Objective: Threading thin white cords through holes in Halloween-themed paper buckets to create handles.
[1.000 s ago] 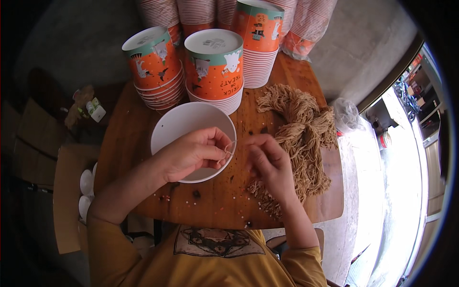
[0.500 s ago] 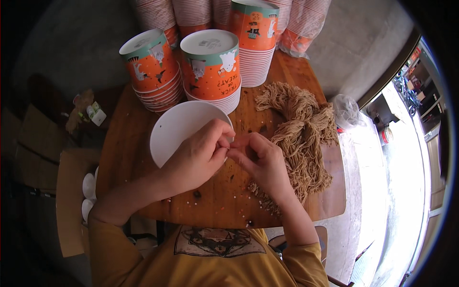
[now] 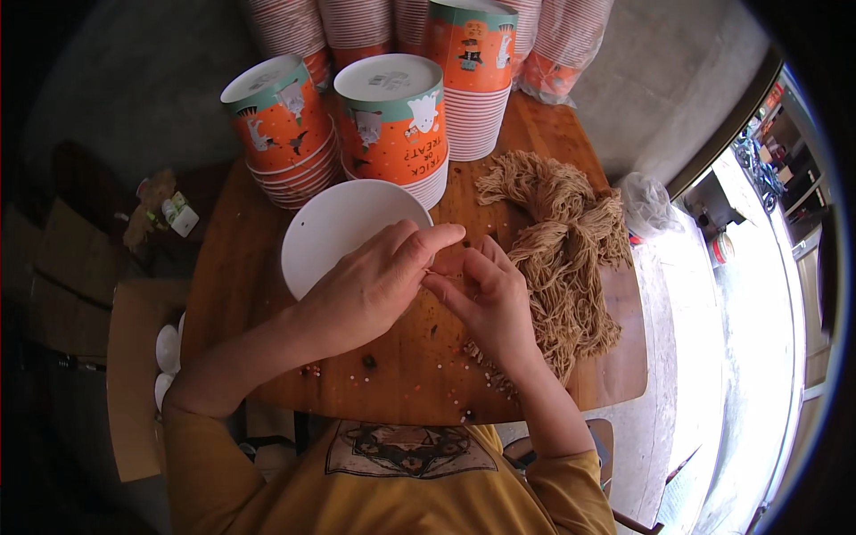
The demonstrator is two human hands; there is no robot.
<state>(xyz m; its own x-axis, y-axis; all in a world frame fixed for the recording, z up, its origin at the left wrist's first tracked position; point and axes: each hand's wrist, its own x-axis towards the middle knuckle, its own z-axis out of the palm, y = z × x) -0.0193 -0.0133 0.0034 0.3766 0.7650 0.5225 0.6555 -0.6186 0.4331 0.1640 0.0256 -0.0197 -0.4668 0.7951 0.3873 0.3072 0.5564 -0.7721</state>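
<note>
A white-lined paper bucket (image 3: 334, 223) lies tipped with its mouth towards me, and a small hole shows near its left rim. My left hand (image 3: 388, 267) crosses the bucket's right side, index finger stretched out to the right and the other fingers curled in. Close against it, my right hand (image 3: 486, 290) pinches thumb and fingers together at the bucket's right rim. Whatever lies between the fingertips is too small and too covered to name. Right of my right hand lies a bundle of tan cords (image 3: 562, 259) with knotted-looking ends.
Upside-down stacks of orange and green printed buckets (image 3: 392, 116) stand behind, with more bagged stacks (image 3: 562, 53) at the back. Small white and orange bits dot the wooden table (image 3: 401, 374). A cardboard box (image 3: 134, 357) with white cups sits at the left; a clear plastic bag (image 3: 646, 205) is at the right.
My left index finger has straightened out to the right, away from its earlier bend. The bucket has shifted slightly, and my right hand stays almost where it was.
</note>
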